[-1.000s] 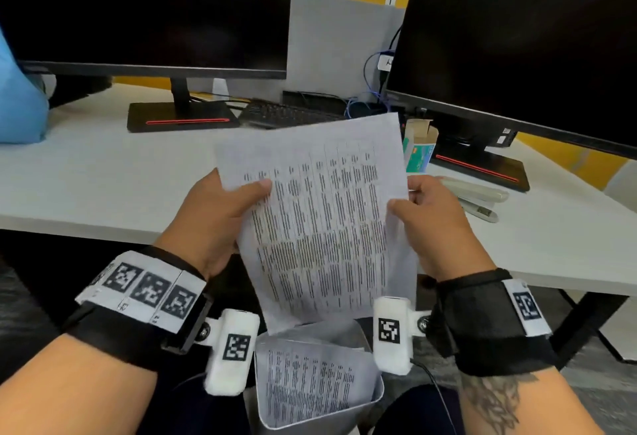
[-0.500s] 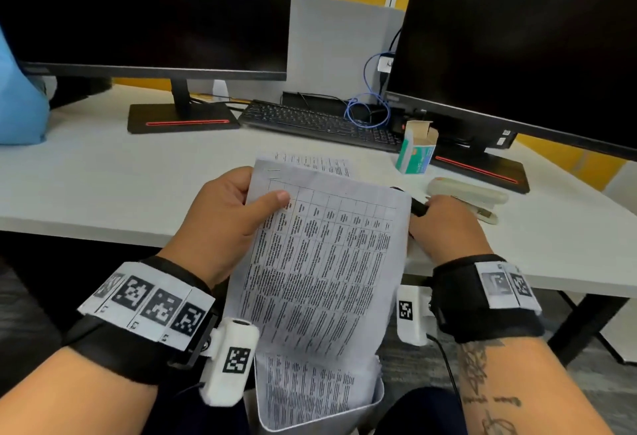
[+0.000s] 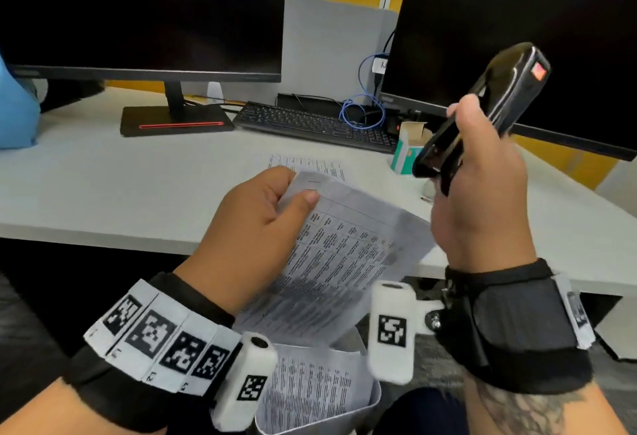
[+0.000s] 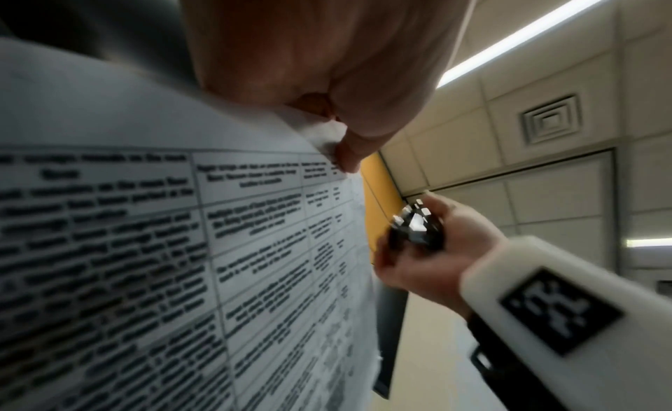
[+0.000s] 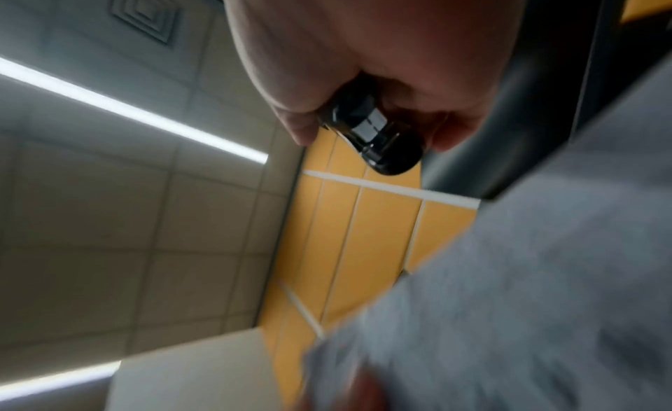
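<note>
My left hand (image 3: 275,203) pinches the top corner of a printed sheet of paper (image 3: 337,262) between thumb and fingers, holding it over my lap at the desk's front edge. The left wrist view shows the same paper (image 4: 145,259) with its table of text and my thumb on its corner. My right hand (image 3: 482,172) grips a black stapler (image 3: 482,107) and holds it raised above the desk, to the right of the paper. In the right wrist view the stapler (image 5: 371,132) sticks out of my curled fingers.
A white desk (image 3: 120,193) carries two dark monitors (image 3: 138,10), a black keyboard (image 3: 310,124), a small teal and white box (image 3: 406,152) and another printed sheet (image 3: 310,164). A grey bin (image 3: 374,400) holding printed sheets stands below the desk edge.
My right hand let go of the paper, reached to the desk and has lifted the black stapler. My left hand lowered the paper and now holds it alone by its top corner.
</note>
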### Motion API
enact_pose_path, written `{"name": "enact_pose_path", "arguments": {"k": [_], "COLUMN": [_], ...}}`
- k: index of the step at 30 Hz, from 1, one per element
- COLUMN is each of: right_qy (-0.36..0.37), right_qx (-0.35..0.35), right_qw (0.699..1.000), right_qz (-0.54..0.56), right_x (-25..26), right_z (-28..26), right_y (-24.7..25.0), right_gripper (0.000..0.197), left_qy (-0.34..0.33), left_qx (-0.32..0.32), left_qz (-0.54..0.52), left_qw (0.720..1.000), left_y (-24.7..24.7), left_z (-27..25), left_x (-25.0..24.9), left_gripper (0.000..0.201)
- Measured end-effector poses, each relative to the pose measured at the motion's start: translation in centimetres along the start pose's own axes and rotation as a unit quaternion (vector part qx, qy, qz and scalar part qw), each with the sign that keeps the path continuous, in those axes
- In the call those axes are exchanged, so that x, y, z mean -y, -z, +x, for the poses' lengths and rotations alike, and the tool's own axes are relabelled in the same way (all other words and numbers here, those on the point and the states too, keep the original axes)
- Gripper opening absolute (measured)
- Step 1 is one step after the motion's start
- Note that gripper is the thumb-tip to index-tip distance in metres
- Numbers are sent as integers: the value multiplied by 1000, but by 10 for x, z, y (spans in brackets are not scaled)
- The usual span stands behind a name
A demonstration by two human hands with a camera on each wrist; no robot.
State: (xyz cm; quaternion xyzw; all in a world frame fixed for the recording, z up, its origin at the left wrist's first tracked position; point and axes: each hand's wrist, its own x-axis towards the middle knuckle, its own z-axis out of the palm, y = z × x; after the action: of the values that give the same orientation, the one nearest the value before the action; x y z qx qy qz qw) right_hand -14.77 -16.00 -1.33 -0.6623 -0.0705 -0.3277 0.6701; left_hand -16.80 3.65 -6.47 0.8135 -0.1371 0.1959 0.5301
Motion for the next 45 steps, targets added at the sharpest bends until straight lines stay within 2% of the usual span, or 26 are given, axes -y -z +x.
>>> {"name": "enact_pose_path", "arguments": {"k": [3, 11, 18, 21, 23, 28, 33, 36, 38, 41, 45], "right_qy": [0, 22, 48, 57, 60, 64, 79, 94, 101, 117, 81], "right_qx": [13, 8, 4, 1, 3, 2, 32, 80, 99, 94, 49], "right_qw": [1000, 1000, 998, 998, 998, 997, 995, 992, 990, 989, 995], "right_qz": [25, 15, 35, 30, 36, 48, 46, 17, 3, -2, 44], "right_x": [14, 23, 29, 29, 29, 28, 27, 24, 23, 26, 29], "right_z": [-19, -32, -34, -34, -35, -37, -38, -37, -37, -36, -35], "right_y": [-19, -27, -26, -26, -25, -24, -23, -20, -20, -25, -28], "right_gripper": [16, 27, 32, 32, 30, 28, 23, 8, 5, 15, 38], "left_qy": [-29, -75, -71, -48, -32, -59, -138, -170, -178, -178, -174], "left_qx": [-5, 3, 16, 41, 69, 178, 100, 88, 83, 80, 69], "left_qz": [33, 0, -23, -73, -84, -49, 45, 89, 81, 48, 68], "left_qw": [999, 997, 997, 995, 994, 981, 984, 977, 977, 980, 980], "left_y": [-8, -12, -13, -14, -12, -3, -2, -2, -3, -5, -8], "left_z": [-6, -16, -19, -19, -16, -13, -14, -15, -16, -18, -18], "left_x": [-12, -35, -43, -43, -44, -52, -53, -52, -52, -51, -50], "left_gripper": [24, 29, 24, 12, 19, 33, 31, 42, 38, 19, 34]}}
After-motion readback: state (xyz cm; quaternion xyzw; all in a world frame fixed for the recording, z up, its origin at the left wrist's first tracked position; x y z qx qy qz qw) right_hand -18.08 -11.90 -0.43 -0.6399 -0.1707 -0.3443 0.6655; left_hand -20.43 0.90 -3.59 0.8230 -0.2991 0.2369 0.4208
